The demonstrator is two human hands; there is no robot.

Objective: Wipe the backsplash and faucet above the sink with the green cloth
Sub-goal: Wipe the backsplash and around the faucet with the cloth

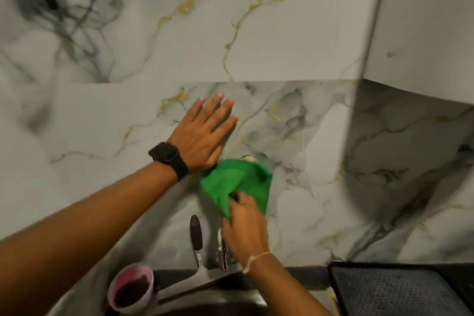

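Left hand [202, 133] flat on the marble backsplash [269, 41], fingers [214, 108] straight and slightly spread, palm to the wall. Black watch [169, 159] on that wrist. Right hand [243, 226] sits lower, its fingers curled and pinching a bunched corner of the green cloth [238, 182]. Cloth fans up against the backsplash, below and just right of the left hand, upper-left edge touching the heel of that hand. Faucet [222, 251] directly under the right hand, mostly hidden (only the chrome stem shows). Dark-handled tool [196, 233] upright just left of the faucet. Pink cup [133, 270] with dark contents at the left of the sink [218, 301]. Dark mesh mat [400, 292] on the tabletop at right.
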